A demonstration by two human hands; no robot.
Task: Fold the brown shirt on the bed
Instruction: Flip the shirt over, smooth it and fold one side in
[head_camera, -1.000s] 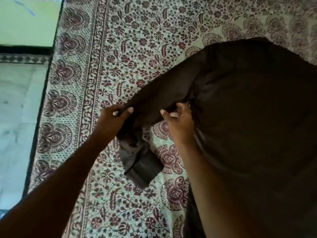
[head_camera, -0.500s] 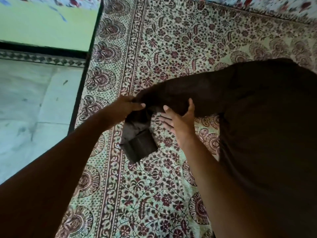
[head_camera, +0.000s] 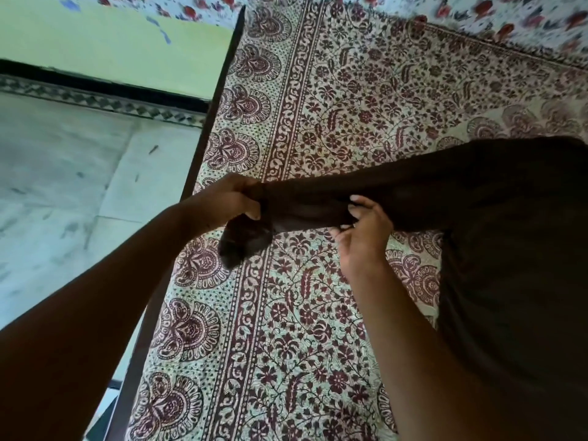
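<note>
The brown shirt lies spread over the right side of the bed. One long sleeve stretches left from its body, lifted off the sheet. My left hand is closed around the sleeve near the cuff, and the cuff end hangs down below it. My right hand pinches the same sleeve further along, fingers curled on the lower edge. The stretch of sleeve between both hands is pulled straight.
The bed carries a maroon and cream floral sheet. Its dark left edge runs diagonally, with pale marble floor beyond and a green wall behind. A second floral cloth lies at the far edge.
Both hands have lifted the sleeve and pulled it out straight to the left. My right hand went from resting flat on it to pinching it.
</note>
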